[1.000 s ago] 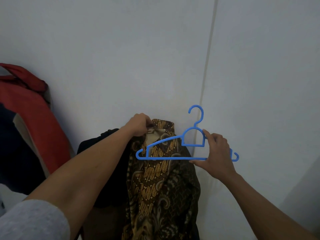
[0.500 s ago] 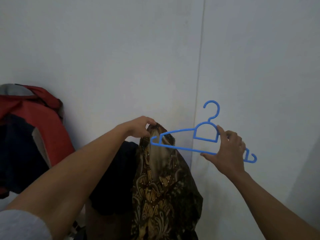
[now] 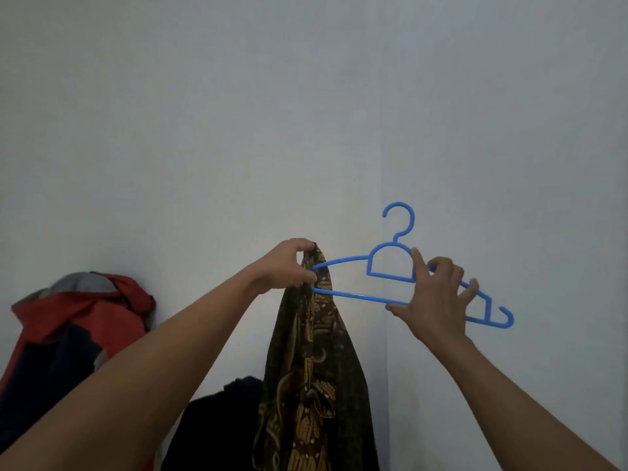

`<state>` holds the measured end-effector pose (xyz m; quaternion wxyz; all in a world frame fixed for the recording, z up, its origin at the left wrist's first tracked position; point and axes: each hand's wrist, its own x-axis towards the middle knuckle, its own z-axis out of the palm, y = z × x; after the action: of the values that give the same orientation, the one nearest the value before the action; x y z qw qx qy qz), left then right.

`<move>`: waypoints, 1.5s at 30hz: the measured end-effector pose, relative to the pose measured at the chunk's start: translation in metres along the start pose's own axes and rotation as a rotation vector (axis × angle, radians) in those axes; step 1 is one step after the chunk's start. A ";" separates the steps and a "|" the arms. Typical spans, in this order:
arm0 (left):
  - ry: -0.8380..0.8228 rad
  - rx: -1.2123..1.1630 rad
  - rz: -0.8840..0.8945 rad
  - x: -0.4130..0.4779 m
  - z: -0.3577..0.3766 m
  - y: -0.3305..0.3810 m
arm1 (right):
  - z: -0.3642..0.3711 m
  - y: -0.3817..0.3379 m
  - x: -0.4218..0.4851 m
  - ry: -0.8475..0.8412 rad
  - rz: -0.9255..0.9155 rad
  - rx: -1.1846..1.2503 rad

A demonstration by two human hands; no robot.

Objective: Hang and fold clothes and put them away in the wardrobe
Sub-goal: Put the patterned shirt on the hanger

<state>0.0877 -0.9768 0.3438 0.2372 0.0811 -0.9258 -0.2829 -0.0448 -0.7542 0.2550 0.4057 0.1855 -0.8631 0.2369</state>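
Note:
A brown and gold patterned batik shirt (image 3: pixel 312 368) hangs down in front of a white wall. My left hand (image 3: pixel 285 266) pinches its top edge and holds it up. A blue plastic hanger (image 3: pixel 390 266) is held level beside it, hook upward. My right hand (image 3: pixel 435 294) grips the hanger at its middle, thumb on the triangular neck and fingers round the lower bar. The hanger's left arm reaches into the top of the shirt, where its tip is hidden by cloth and my left hand.
A red and dark blue jacket (image 3: pixel 68 334) lies heaped at the left. A black garment (image 3: pixel 217 426) sits low behind the shirt. The white wall (image 3: pixel 306 113) has a vertical seam running down just right of the shirt.
Both hands have risen. The shirt has been lifted higher, and the hanger's left arm has gone further into its top.

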 end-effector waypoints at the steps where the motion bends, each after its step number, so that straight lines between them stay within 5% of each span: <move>1: 0.026 0.000 0.003 -0.002 -0.004 0.010 | -0.006 -0.009 0.005 0.008 0.001 -0.003; 12: 0.127 0.059 0.268 -0.020 -0.031 0.094 | -0.056 -0.084 0.033 0.049 -0.066 0.158; 17: 0.323 0.755 0.430 -0.029 -0.060 0.092 | -0.085 -0.077 0.058 0.062 -0.083 0.294; 19: 0.446 0.851 0.476 -0.032 -0.072 0.089 | -0.097 -0.075 0.066 0.086 -0.135 0.309; 34: 0.789 0.783 0.622 -0.061 -0.115 0.108 | -0.145 -0.111 0.088 0.178 -0.295 0.398; 38: 0.863 0.770 0.579 -0.065 -0.123 0.115 | -0.137 -0.119 0.062 0.424 -0.314 0.662; 45: 0.920 0.767 0.537 -0.067 -0.137 0.126 | -0.124 -0.147 0.020 0.133 -0.326 0.920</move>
<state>0.2102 -0.9205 0.4877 0.6257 0.0388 -0.7530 0.2000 0.0945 -0.8078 0.3785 0.3678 0.4626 -0.6008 0.5384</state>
